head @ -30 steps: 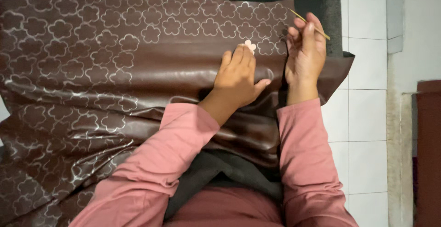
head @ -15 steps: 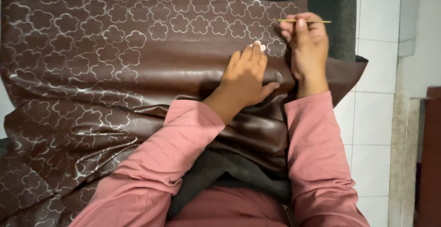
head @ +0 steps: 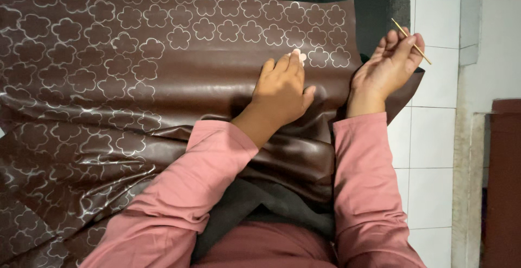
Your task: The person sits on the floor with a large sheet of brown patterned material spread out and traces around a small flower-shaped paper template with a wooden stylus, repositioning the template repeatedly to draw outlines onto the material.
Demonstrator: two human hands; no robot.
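A large sheet of brown leather (head: 163, 83) covered with silver outlined flower shapes lies spread over my lap and the floor. My left hand (head: 282, 91) presses flat on it, its fingertips on a small pale flower template (head: 296, 55) near the sheet's right edge. My right hand (head: 386, 67) is lifted at the sheet's right edge, palm turned up, fingers closed on a thin yellow marking stick (head: 411, 41) that points up and to the left, off the leather.
A dark mat (head: 380, 2) lies under the far edge of the leather. White floor tiles (head: 434, 138) run along the right, with a dark red-brown object (head: 502, 181) at the far right edge. Dark cloth (head: 260, 208) lies across my lap.
My right hand has lifted off the leather and turned palm up, the stick now angled away. My left hand stays on the template.
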